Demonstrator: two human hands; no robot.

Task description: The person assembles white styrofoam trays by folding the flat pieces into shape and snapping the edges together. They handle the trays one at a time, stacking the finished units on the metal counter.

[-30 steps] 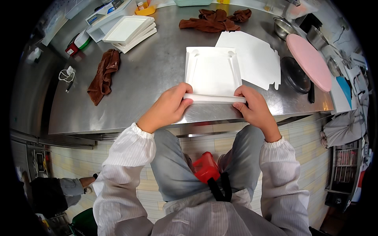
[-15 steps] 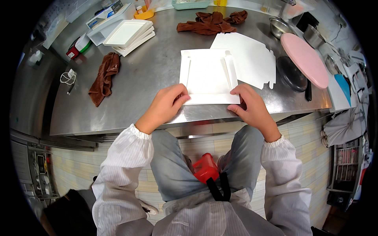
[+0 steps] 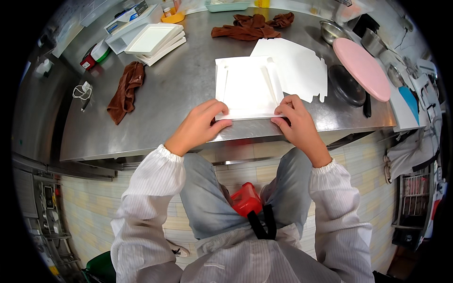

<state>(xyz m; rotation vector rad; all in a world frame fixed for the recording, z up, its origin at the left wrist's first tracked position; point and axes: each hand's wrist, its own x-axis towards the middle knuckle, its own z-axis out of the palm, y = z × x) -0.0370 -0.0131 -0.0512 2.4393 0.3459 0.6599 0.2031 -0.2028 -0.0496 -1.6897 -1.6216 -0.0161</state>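
Observation:
A partly folded white cardboard tray [image 3: 245, 87] lies near the front edge of the steel table, its side walls folded up. My left hand [image 3: 200, 123] is closed on its near left corner, with the thumb in front and the fingers bent over the rim. At the near right corner, my right hand [image 3: 299, 126] pinches the cardboard in the same way. Between the two hands runs the tray's near wall. Behind the tray and to its right lies a flat white cardboard sheet [image 3: 297, 66] with notched edges, partly covered by the tray.
Several folded white trays [image 3: 153, 40] are stacked at the back left. Brown cloths lie at the left [image 3: 126, 92] and at the back [image 3: 245, 29]. To the right are a black pan [image 3: 347, 85], a pink round board [image 3: 361, 68] and a metal bowl [image 3: 332, 33].
The tray's near wall looks narrower, its lower edge drawn slightly away from me. My right fingers have bent higher over the corner, and my left thumb reaches further along the edge.

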